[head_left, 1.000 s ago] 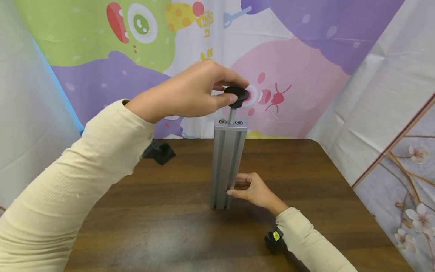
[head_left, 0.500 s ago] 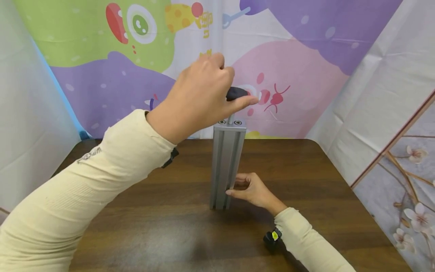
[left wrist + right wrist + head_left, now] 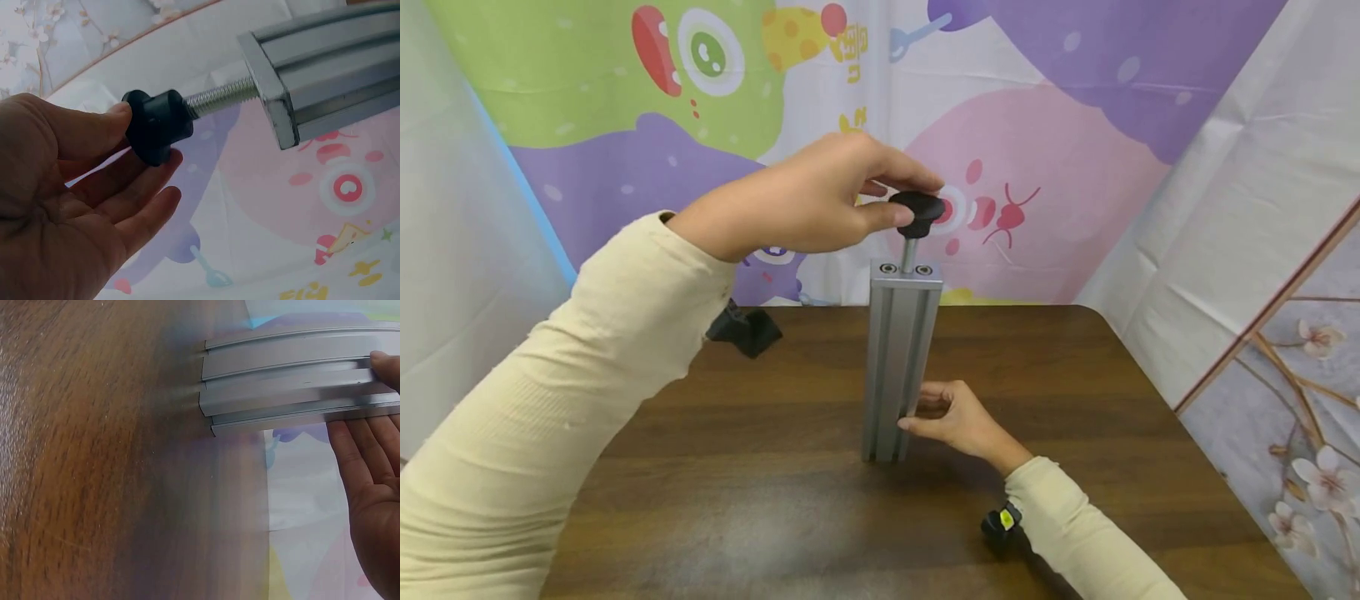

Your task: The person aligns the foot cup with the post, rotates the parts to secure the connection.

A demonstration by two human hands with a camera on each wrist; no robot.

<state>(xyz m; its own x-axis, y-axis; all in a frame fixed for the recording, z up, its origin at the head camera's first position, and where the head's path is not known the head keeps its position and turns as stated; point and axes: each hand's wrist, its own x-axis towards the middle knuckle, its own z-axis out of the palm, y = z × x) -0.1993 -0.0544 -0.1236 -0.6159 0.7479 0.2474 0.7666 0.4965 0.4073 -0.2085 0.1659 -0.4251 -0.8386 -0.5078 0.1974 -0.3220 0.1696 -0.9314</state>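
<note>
Standing btwn hands (image 3: pixel 805 204) (image 3: pixel 962 425), metal post (image 3: pixel 897 358), prob. on table (image 3: pixel 760 508)

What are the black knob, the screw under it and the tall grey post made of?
The knob looks like matte black plastic, maybe hard rubber: smooth and moulded. The screw seems to be shiny metal, probably steel: silvery threads catch light. The post looks like satin metal, perhaps aluminium: grey, grooved, softly gleaming.
</note>
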